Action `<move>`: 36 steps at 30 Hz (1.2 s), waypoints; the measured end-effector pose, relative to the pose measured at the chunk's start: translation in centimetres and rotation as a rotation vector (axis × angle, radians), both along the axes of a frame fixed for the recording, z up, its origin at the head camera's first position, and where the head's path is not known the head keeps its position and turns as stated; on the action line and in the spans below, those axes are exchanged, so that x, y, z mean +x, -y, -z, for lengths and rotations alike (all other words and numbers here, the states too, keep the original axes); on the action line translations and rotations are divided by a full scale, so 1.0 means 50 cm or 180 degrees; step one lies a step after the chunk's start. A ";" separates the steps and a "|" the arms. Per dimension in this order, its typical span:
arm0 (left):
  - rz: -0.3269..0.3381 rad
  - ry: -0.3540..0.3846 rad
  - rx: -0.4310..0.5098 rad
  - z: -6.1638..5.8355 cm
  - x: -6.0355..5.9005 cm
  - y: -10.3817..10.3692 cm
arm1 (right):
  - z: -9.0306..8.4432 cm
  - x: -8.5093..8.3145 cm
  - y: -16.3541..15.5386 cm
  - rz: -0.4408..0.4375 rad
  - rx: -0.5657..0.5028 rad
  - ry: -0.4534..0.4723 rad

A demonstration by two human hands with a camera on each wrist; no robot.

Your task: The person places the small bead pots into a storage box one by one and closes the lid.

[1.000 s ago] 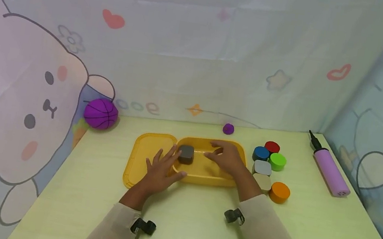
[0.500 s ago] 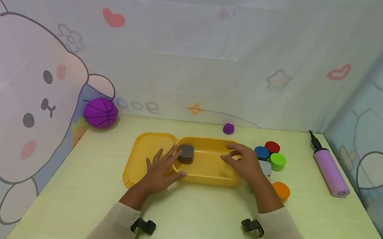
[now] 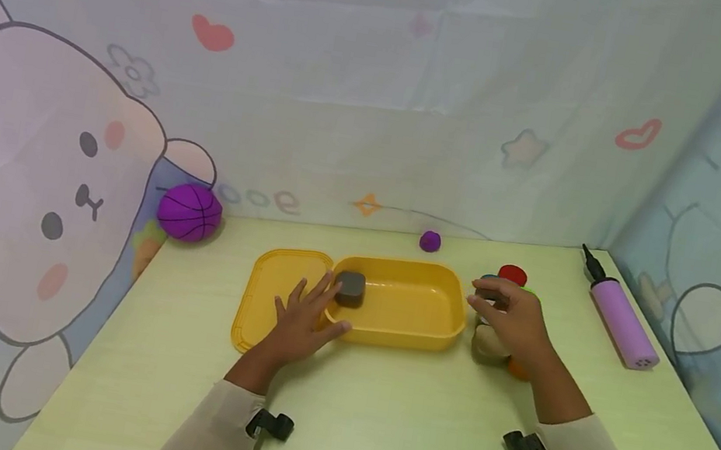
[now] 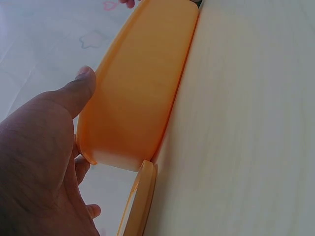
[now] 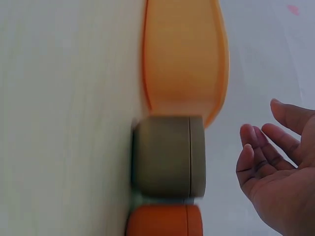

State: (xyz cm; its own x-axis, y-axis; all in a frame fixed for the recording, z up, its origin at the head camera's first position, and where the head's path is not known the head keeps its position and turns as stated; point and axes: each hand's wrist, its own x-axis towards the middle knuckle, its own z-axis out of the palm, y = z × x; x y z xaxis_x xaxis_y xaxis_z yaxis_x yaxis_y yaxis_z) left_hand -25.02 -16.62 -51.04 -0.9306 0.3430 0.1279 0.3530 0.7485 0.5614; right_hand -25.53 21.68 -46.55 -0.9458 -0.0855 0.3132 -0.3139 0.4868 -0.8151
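A yellow box [image 3: 410, 337] stands without its lid in the middle of the table, with a dark grey squarish container [image 3: 350, 289] at its left end. My left hand [image 3: 300, 328] rests at the box's left end, fingers spread and thumb along the near wall. Over the cluster right of the box hovers my right hand [image 3: 515, 322], its fingers loosely bent with nothing between them. Below it sit a beige container [image 3: 490, 346] and an orange one [image 3: 518, 370]; in the right wrist view the hand is apart from the beige container [image 5: 165, 157]. Blue and green containers are mostly hidden.
The yellow lid [image 3: 260, 299] lies left of the box. A red container [image 3: 512, 274] sits behind the right hand. Farther off are a purple ball [image 3: 190, 213], a small purple object [image 3: 430, 242] and a purple hand pump [image 3: 624, 323]. A printed cloth hangs behind the table.
My right hand has moved right, from above the inside of the box to above the containers beside it. The left hand and the dark grey container have stayed in place.
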 end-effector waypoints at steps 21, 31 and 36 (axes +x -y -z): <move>-0.0012 -0.0041 -0.0018 -0.002 -0.003 0.000 | 0.043 0.004 -0.128 0.0223 0.0444 0.0406; -0.0023 -0.0077 0.0003 0.008 -0.002 0.000 | 0.060 0.003 -0.143 0.0136 0.0604 0.0605; -0.0020 -0.0064 0.0008 0.009 -0.004 0.000 | 0.063 0.002 -0.147 0.0044 0.0487 0.0729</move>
State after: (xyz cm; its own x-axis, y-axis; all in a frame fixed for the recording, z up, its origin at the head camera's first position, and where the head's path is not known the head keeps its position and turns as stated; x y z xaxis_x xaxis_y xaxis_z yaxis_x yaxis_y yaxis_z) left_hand -25.20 -16.62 -51.50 -0.9299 0.3369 0.1476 0.3597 0.7493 0.5561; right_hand -25.44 29.05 -49.70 -0.9919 -0.1020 0.0755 -0.1224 0.6128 -0.7807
